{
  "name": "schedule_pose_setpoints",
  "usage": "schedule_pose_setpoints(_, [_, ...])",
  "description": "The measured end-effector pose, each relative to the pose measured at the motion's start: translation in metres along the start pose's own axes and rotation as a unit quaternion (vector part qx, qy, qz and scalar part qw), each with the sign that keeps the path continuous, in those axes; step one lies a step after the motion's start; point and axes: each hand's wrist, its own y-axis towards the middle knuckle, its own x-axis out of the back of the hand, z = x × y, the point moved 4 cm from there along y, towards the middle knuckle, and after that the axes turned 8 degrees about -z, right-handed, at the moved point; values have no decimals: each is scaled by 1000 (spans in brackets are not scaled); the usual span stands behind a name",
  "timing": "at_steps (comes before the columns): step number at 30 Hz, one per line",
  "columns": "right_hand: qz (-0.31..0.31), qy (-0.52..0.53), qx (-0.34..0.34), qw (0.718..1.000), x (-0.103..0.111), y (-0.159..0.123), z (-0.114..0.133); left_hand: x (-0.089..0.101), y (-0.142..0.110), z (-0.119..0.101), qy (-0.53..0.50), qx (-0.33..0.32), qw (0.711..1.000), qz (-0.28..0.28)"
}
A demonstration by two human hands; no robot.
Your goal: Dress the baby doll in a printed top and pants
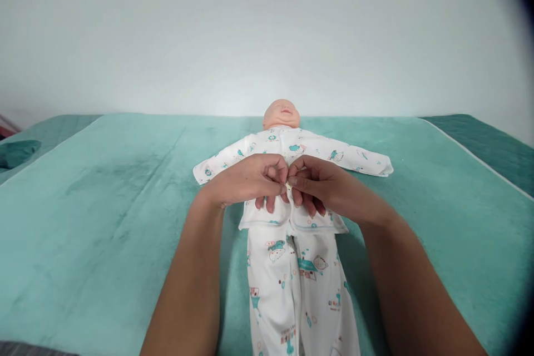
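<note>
A baby doll (282, 114) lies on its back, dressed in a white printed baby shirt (354, 159) and matching pants (323, 283). The sleeves stretch out to both sides. Over the doll's belly my two hands meet at the shirt's front opening. My left hand (261, 178) pinches the left front edge with thumb and forefinger. Close against it, my right hand (315, 181) pinches the other edge. A small pale fastener, perhaps a button, shows between the fingertips. Below the hands the shirt's lower edges hang slightly apart.
A light green cloth (104, 222) with some creases covers the surface under the doll. A darker green cover (479, 142) shows at the right edge. Behind stands a white wall (208, 39). A dark green item (19, 153) lies at the far left.
</note>
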Motion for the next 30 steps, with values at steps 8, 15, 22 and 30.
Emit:
schedule_pose_setpoints(8, [10, 65, 46, 997, 9, 0, -2, 4, -7, 0, -13, -13, 998, 62])
schedule_pose_setpoints(15, [-196, 184, 158, 950, 15, -8, -8, 2, -34, 45, -181, -128, 940, -260])
schedule_pose_setpoints(22, [-409, 130, 110, 896, -1, -40, -54, -32, -95, 95, -20, -100, 915, -391])
schedule_pose_setpoints(30, [-417, -22, 40, 908, -6, -74, -83, -43, -97, 95, 166, -88, 883, -430])
